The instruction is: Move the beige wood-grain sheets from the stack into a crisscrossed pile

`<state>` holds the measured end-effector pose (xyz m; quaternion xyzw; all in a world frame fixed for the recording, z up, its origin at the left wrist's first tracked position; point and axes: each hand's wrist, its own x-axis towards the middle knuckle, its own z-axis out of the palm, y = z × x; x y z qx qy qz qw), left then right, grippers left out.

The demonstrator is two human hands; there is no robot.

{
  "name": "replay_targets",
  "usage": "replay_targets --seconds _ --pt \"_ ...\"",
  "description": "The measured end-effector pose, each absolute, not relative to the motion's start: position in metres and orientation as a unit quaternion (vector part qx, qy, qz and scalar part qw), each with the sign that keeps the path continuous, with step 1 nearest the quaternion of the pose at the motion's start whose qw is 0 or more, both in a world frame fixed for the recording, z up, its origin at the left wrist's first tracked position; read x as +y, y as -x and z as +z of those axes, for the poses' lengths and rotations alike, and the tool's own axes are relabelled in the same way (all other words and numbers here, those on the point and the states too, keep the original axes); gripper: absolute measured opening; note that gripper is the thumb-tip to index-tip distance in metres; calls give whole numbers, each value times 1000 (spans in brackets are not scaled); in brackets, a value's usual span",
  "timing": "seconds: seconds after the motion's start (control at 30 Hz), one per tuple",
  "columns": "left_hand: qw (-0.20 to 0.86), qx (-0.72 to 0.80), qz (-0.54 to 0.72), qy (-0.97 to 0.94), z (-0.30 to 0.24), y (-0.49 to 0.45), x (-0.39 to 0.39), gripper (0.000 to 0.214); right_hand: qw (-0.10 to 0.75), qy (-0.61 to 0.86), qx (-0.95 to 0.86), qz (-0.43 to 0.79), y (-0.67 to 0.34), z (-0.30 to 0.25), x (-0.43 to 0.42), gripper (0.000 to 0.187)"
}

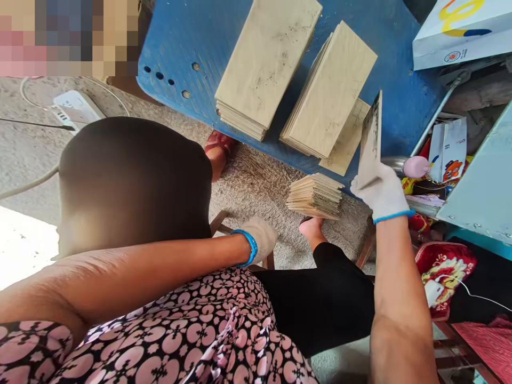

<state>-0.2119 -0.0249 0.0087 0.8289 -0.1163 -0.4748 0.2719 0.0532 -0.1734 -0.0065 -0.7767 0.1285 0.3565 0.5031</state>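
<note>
My right hand [382, 191], in a white glove with a blue cuff, grips a thin pale wooden sheet [371, 140] held on edge over the blue table's near rim. My left hand [261, 238], gloved the same way, rests low beside my lap, near a wooden stool's edge, its fingers curled; nothing shows in it. Two stacks of pale sheets lie on the blue table [188, 37]: a left stack [266, 61] and a right stack [330, 90]. A smaller stack [316, 196] sits below the table edge near my foot.
A dark rounded object [132, 181] fills the left foreground. A power strip [76, 106] with cables lies on the concrete floor. White cartons [460, 32], a metal bar [434, 120] and clutter crowd the right. A red patterned cushion [444, 266] lies at lower right.
</note>
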Motion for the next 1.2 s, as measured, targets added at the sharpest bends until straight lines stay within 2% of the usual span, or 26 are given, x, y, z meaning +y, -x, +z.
replay_targets --seconds 0.1,0.2,0.37,0.5,0.6,0.77,0.87,1.2 --pt "275 -113 -468 -832 8 211 -24 29 626 637 227 389 -16 30 -200 21" --pt "273 -116 -476 -828 8 210 -23 31 681 555 276 390 37 69 -229 34" --pt "253 -114 -481 -832 6 208 -19 31 670 488 350 436 126 120 -266 60" --pt "235 -126 -494 -828 0 206 -18 33 638 444 394 491 177 130 -276 73" --pt "222 -119 -507 -824 -3 205 -20 37 636 417 410 503 200 116 -269 76" --pt "248 -110 -469 -840 -8 207 -21 34 679 395 433 442 206 67 -242 59" --pt "261 -84 -455 -847 -11 208 -21 30 704 386 439 403 195 31 -229 55" --pt "258 -110 -472 -836 2 204 -19 34 720 370 512 287 150 -62 -207 67"
